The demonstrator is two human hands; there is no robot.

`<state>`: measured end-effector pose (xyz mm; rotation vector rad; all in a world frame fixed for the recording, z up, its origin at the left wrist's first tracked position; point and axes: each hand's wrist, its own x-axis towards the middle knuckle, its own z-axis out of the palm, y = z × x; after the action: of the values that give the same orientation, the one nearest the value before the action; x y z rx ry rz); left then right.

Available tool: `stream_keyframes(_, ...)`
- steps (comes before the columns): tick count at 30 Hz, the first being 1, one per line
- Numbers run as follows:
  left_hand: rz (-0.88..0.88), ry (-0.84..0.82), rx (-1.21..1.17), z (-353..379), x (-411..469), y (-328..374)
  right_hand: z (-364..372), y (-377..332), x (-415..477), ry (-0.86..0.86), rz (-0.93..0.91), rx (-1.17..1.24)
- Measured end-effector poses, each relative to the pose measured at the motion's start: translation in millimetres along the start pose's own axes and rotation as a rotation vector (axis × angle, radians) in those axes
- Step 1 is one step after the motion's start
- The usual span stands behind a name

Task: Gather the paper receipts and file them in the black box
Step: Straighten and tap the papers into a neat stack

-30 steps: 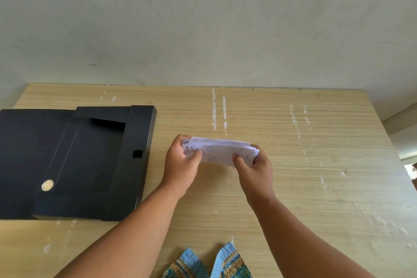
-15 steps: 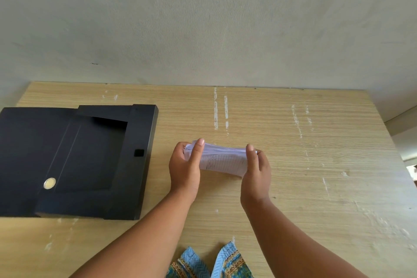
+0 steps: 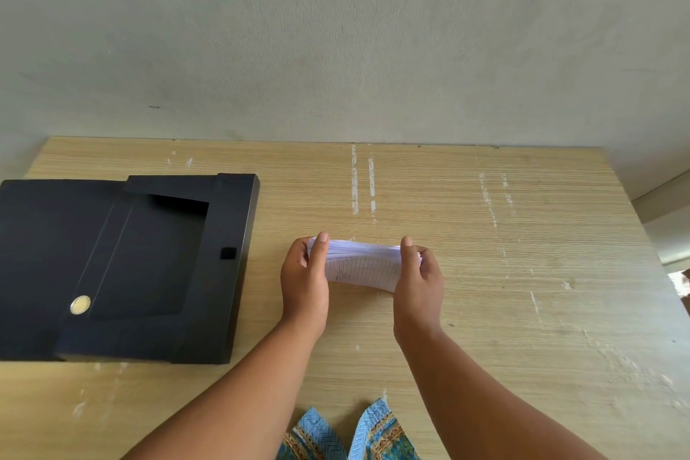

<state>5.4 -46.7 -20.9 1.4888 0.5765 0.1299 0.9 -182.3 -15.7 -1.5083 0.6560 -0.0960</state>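
A stack of white paper receipts (image 3: 364,265) with printed lines stands on its long edge near the middle of the wooden table (image 3: 522,273). My left hand (image 3: 304,282) grips the stack's left end and my right hand (image 3: 418,284) grips its right end, thumbs over the near face. The black box (image 3: 157,265) lies open on the table's left side, its lid folded out to the left, with a round brass clasp (image 3: 80,305) on the flap. The box sits a short way left of my left hand.
A grey wall (image 3: 336,30) rises directly behind the table's far edge. The table's right edge drops off toward a pale floor strip (image 3: 668,220). Blue patterned cloth (image 3: 351,437) shows at the bottom near my body.
Both hands turned so the thumbs came over the stack, and the receipts went from lying tilted to standing on edge, squared between my palms. The box stayed put.
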Motion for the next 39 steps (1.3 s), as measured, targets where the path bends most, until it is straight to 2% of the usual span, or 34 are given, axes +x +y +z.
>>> stream_keyframes(6, 0.056, -0.134, 0.064, -10.7, 3.1, 1.8, -6.7, -0.6, -0.6, -0.11, -0.024, -0.008)
stream_keyframes(10, 0.044, -0.399, -0.008, -29.3, 9.4, 0.4, -24.3, 1.1, -2.9, -0.272, -0.167, -0.052)
stream_keyframes(13, -0.01, -0.524, 0.072, -35.2, 7.7, -2.6, -30.0, 8.4, -5.1, -0.362, -0.189, -0.13)
stream_keyframes(17, 0.007, -0.335, 0.362, -21.7, 4.6, -7.2, -24.7, 16.0, -4.3, -0.304, -0.195, -0.325)
stream_keyframes(21, 0.079, -0.213, 0.457, -18.2, 9.1, -7.5, -28.5, 14.6, 2.8, -0.225, -0.22, -0.423)
stream_keyframes(28, 0.054, -0.273, 0.481, -22.7, 8.2, -9.4, -29.1, 13.5, 2.6, -0.214, -0.214, -0.466)
stream_keyframes(32, 0.062, -0.246, 0.54, -26.7, 11.1, -6.4, -32.2, 1.0, 4.7, -0.257, -0.244, -0.473)
stream_keyframes(36, 0.102, -0.318, 0.589, -29.8, 21.0, 8.5, -40.6, -37.6, 15.3, -0.338, -0.374, -0.581)
stream_keyframes(39, 0.15, -0.414, 0.655, -28.3, 27.2, 23.9, -41.9, -71.0, 23.2, -0.469, -0.384, -0.738)
